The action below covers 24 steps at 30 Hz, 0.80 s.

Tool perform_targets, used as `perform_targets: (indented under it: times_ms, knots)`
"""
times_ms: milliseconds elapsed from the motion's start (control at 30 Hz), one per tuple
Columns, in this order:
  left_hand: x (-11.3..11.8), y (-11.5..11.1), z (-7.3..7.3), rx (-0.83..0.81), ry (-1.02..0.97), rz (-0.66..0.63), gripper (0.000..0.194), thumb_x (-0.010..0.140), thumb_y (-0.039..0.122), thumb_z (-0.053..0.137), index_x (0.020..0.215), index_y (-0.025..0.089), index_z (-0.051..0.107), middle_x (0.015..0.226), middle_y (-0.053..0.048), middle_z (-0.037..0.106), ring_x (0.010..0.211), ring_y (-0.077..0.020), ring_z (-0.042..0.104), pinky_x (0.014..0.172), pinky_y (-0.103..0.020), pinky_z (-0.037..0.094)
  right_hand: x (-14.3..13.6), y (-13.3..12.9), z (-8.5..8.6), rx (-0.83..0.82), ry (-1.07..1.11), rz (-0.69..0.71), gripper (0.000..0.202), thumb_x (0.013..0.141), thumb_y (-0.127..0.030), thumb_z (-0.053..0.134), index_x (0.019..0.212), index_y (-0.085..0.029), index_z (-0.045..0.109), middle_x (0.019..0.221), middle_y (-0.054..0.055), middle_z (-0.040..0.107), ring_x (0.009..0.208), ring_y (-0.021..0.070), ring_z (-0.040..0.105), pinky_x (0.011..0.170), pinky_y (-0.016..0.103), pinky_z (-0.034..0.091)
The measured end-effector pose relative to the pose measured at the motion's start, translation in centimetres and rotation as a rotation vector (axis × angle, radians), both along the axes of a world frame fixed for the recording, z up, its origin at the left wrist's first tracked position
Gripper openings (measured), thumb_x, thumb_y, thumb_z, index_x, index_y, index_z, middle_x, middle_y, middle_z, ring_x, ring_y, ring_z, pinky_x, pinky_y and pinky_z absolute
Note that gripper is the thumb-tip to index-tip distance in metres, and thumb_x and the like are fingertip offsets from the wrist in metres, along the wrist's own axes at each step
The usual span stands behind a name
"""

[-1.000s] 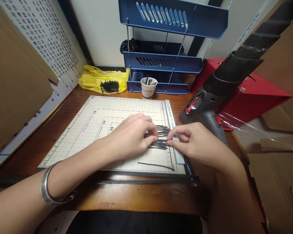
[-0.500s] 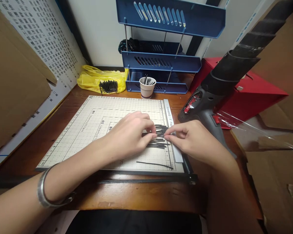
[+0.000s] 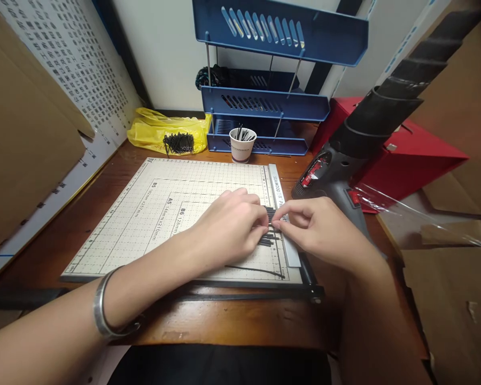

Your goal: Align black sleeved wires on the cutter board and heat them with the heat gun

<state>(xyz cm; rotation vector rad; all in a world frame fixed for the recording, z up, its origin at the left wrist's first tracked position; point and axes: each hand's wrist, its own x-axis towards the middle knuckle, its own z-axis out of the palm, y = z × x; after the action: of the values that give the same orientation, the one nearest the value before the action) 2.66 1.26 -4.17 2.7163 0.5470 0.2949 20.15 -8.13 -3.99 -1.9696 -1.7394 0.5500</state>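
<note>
Black, thin, matte strips (image 3: 266, 242) lie side by side on the cutter board (image 3: 116, 235), ends toward the rail, mostly under the fingers. Right hand (image 3: 324, 227): thumb and forefinger tips together, pinched on one strip end. Left hand (image 3: 238, 227): thumb and forefinger bent in close over the strips; cannot tell if they clamp one. Flat pale metal rail (image 3: 292, 251) beside the right fingertips reads "SUNWOOD", then characters and a "P", rest covered. Board face is cream, gridded, marked "B5 182mm x 257mm", "A5 148mm x 210mm" and "B6 128mm", the last running under the left forearm. One longer strip (image 3: 260, 270) lies apart near the front edge. Dull silver open bangle (image 3: 100, 307) on left wrist. Brown glossy wood desk (image 3: 224, 326) underneath. Behind the board: white paper cup (image 3: 241, 153), print too small to read, black sticks inside; crinkled yellow plastic bag (image 3: 144, 131) with a dark bunch (image 3: 180, 143) on it; slotted blue tray rack (image 3: 264, 102). Right side: ribbed black nozzle tool (image 3: 356, 133), red box (image 3: 420, 160). Left: brown cardboard (image 3: 24, 123), printed white sheet (image 3: 84, 64), characters unreadable.
</note>
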Motion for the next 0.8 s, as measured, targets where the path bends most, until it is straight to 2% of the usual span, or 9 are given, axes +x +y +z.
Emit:
perform_targets:
  times_ms: [267, 600, 800]
  knots:
    - [0.4, 0.2, -0.4, -0.03, 0.002, -0.009, 0.014, 0.091, 0.02, 0.063, 0.085, 0.017, 0.076, 0.084, -0.006, 0.069, 0.084, -0.023, 0.055, 0.076, -0.036, 0.041, 0.0, 0.0, 0.1, -0.06, -0.053, 0.032, 0.017, 0.079, -0.029, 0.061, 0.077, -0.025, 0.078, 0.051, -0.005, 0.038, 0.051, 0.009, 0.031, 0.053, 0.027, 0.024]
    - [-0.7, -0.1, -0.4, -0.001, -0.045, 0.057, 0.013, 0.091, 0.026, 0.065, 0.09, 0.018, 0.076, 0.088, -0.006, 0.07, 0.089, -0.0243, 0.055, 0.079, -0.038, 0.04, 0.0, 0.2, 0.0, -0.046, -0.083, 0.029, 0.024, 0.087, -0.036, 0.059, 0.085, -0.024, 0.079, 0.054, -0.003, 0.041, 0.054, 0.0104, 0.035, 0.055, 0.027, 0.025]
    - [-0.4, -0.4, -0.7, 0.026, -0.017, 0.08, 0.017, 0.093, 0.02, 0.061, 0.087, 0.018, 0.077, 0.086, -0.006, 0.07, 0.088, -0.0244, 0.055, 0.08, -0.04, 0.038, 0.0, 0.2, -0.1, -0.046, -0.087, 0.013, 0.022, 0.084, -0.035, 0.06, 0.081, -0.025, 0.079, 0.052, -0.004, 0.039, 0.052, 0.0097, 0.031, 0.053, 0.027, 0.024]
